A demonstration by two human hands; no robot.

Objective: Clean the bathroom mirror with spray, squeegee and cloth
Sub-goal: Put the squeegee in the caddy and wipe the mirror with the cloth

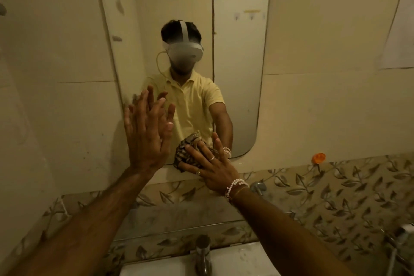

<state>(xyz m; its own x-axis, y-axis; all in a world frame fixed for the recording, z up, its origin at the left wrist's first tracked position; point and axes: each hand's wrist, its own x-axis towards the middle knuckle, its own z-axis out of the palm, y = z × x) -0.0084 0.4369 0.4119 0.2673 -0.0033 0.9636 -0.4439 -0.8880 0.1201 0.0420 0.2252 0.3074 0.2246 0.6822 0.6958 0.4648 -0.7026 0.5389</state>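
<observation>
The tall bathroom mirror [237,56] with rounded corners hangs on the beige tiled wall ahead. My left hand [147,132] lies flat against its lower left edge, fingers spread and holding nothing. My right hand [212,168] presses a dark patterned cloth [187,154] against the mirror's bottom edge, near the middle. The cloth is bunched under my fingers. No spray bottle or squeegee is in view.
A chrome tap [203,253] rises from the white sink [242,260] directly below. A glass shelf [179,222] runs under the mirror. An orange hook [318,158] sits on the leaf-patterned tile band at right. Another chrome fitting [258,187] sticks out beside my right wrist.
</observation>
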